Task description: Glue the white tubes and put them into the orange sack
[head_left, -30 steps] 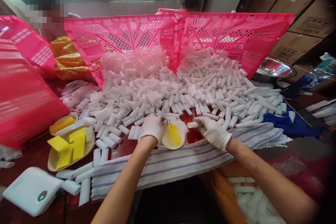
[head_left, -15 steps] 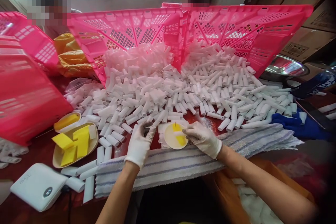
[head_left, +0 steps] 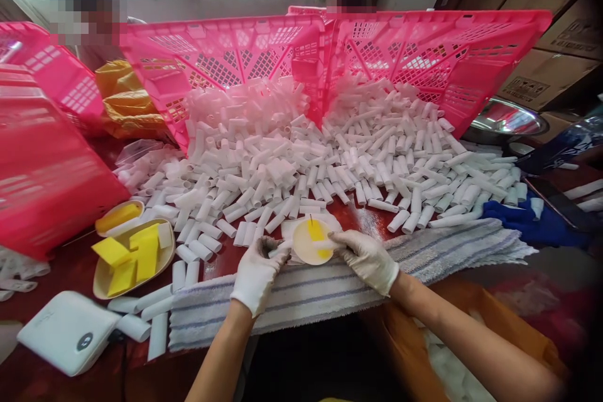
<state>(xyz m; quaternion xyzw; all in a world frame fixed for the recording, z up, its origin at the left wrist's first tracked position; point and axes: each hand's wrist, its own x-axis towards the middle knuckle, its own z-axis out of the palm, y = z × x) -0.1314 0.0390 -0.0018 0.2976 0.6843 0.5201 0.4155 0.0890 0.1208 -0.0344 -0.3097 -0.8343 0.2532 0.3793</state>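
My left hand (head_left: 261, 270), in a white glove, is closed on a white tube (head_left: 281, 247) just left of a small round dish (head_left: 304, 254). My right hand (head_left: 367, 257), also gloved, has its fingers pinched at the dish's right side, on a small white piece (head_left: 325, 244). Yellow pads (head_left: 316, 230) lie in the dish, with a thin dark pin standing near its back. Under the dish are pale sheets. A large heap of white tubes (head_left: 282, 169) spreads behind both hands.
Pink crates (head_left: 235, 31) lean open behind the heap. A striped towel (head_left: 320, 298) runs along the front edge. At left are a plate (head_left: 169, 245) of yellow sponges (head_left: 148, 251) and a white device (head_left: 66, 333). Two people are beyond the crates.
My left hand has moved right to the dish, now with a tube in its fingers. Several tubes now lie side by side behind it. My right hand stays at the dish's right side.
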